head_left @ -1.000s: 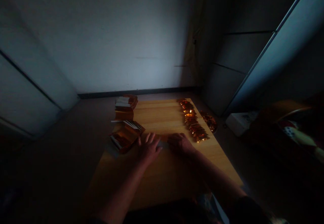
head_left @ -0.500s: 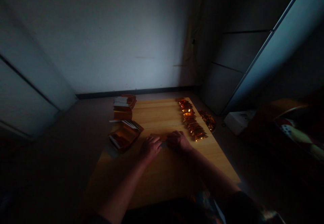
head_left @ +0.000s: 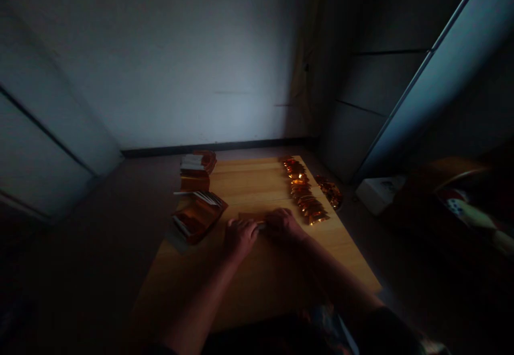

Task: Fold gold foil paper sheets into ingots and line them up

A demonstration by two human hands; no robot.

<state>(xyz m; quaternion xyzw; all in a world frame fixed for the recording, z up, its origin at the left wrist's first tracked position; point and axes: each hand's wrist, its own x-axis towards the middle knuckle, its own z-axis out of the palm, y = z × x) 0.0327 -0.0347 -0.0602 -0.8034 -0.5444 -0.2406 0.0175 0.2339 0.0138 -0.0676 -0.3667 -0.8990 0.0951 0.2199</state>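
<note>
On the wooden table (head_left: 244,175), a small sheet of foil paper (head_left: 252,216) lies between my hands, its far edge showing dull orange-brown and a pale strip visible near the fingers. My left hand (head_left: 241,234) has its fingers curled and pinched on the sheet's left side. My right hand (head_left: 286,226) is closed over the right side, its fingertips mostly hidden in shadow. Left of my hands lies a loose stack of orange-gold foil sheets (head_left: 206,213) with white undersides. A long row of folded gold foil pieces (head_left: 304,191) lies along the right side.
More foil sheets (head_left: 195,178) lie at the table's far left corner. Beyond the right edge is a heap of shiny gold pieces (head_left: 330,191). A white box (head_left: 375,193) stands on the floor at the right. A wall (head_left: 209,66) rises behind the table.
My left hand has shifted slightly down and right along the sheet, closer to the right hand. A pale strip of the paper now shows between the hands.
</note>
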